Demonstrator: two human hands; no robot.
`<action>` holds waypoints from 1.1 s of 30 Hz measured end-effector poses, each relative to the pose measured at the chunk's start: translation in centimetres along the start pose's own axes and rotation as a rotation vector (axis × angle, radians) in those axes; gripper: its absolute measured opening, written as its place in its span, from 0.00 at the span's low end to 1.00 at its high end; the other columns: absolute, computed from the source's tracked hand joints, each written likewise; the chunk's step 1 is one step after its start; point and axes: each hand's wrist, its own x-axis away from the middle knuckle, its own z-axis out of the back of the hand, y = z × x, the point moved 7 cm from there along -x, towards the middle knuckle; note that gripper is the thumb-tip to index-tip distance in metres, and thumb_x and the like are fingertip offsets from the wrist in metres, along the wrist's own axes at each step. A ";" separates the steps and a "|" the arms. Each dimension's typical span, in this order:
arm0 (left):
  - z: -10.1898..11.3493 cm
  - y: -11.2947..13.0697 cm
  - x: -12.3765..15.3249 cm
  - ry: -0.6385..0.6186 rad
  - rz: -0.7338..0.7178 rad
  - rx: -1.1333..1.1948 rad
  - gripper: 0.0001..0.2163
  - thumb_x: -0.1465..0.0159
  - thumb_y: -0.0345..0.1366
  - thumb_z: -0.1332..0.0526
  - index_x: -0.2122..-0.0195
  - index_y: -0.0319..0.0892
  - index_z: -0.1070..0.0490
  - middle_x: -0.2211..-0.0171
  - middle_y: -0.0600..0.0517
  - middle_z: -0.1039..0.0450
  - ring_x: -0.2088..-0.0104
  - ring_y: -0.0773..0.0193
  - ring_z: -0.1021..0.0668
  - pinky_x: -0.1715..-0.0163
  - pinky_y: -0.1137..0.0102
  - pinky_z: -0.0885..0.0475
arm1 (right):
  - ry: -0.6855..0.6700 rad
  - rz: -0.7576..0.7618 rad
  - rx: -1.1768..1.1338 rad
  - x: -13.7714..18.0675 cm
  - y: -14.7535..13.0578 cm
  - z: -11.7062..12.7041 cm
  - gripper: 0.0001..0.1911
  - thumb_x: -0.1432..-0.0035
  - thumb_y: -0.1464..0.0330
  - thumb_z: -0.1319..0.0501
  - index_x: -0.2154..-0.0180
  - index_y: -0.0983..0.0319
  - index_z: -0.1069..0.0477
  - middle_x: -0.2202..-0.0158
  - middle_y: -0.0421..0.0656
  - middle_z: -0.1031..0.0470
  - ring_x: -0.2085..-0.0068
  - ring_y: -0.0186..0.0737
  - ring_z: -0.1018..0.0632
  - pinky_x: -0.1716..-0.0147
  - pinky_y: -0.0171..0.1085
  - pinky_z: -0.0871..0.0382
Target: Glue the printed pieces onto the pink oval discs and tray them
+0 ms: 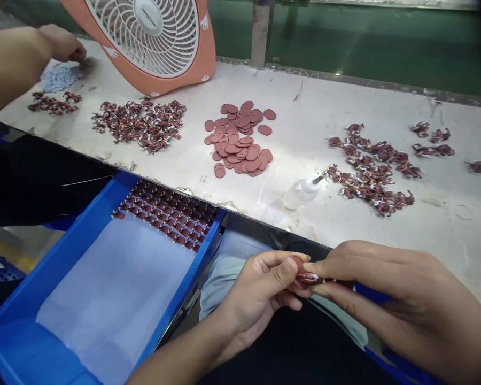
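My left hand (264,291) and my right hand (388,291) meet low in the view, just in front of the bench edge. Both pinch one small reddish-brown part (304,274) with a pale bit on it; fingers of both hands are closed round it. A heap of flat reddish-brown oval discs (240,140) lies on the bench beyond. To the right is a pile of small dark red assembled pieces (371,171). A similar pile (142,123) lies to the left. A small clear squeeze bottle (300,192) lies on its side near the bench edge.
A blue bin (84,235) lined with pale sheet stands at lower left, rows of finished pieces (168,214) along its far end. An orange fan (152,37) stands at the back. Another person's hand (62,45) reaches over a pale pile (60,77) at far left.
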 end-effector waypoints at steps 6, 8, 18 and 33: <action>0.2 -0.1 0.2 0.011 0.000 0.015 0.15 0.47 0.43 0.28 0.65 0.37 0.19 0.78 0.54 0.27 0.78 0.74 0.26 0.80 0.83 0.30 | -0.013 0.009 -0.016 -0.5 -0.4 -0.2 0.09 0.35 0.70 0.39 0.55 0.51 0.28 0.67 0.35 0.24 0.68 0.30 0.23 0.70 0.28 0.30; 0.3 0.0 0.3 0.021 0.002 0.022 0.15 0.47 0.43 0.28 0.65 0.37 0.20 0.79 0.54 0.27 0.78 0.74 0.26 0.80 0.83 0.30 | -0.027 0.002 -0.017 -0.7 -0.5 -0.1 0.11 0.36 0.72 0.40 0.54 0.52 0.28 0.67 0.35 0.24 0.67 0.29 0.23 0.69 0.28 0.31; 1.3 0.2 0.0 0.037 -0.009 0.031 0.12 0.43 0.41 0.30 0.63 0.38 0.20 0.76 0.54 0.27 0.76 0.74 0.26 0.77 0.82 0.29 | -0.025 -0.019 -0.097 -1.8 -0.3 -0.3 0.06 0.38 0.75 0.38 0.61 0.59 0.26 0.69 0.38 0.26 0.69 0.31 0.26 0.69 0.30 0.34; 0.5 0.2 0.0 0.028 -0.009 -0.019 0.14 0.48 0.44 0.27 0.66 0.39 0.20 0.79 0.55 0.28 0.79 0.75 0.29 0.77 0.81 0.30 | 0.027 0.052 -0.098 -0.8 -0.8 0.1 0.05 0.36 0.76 0.40 0.64 0.61 0.29 0.68 0.38 0.26 0.69 0.31 0.26 0.69 0.31 0.33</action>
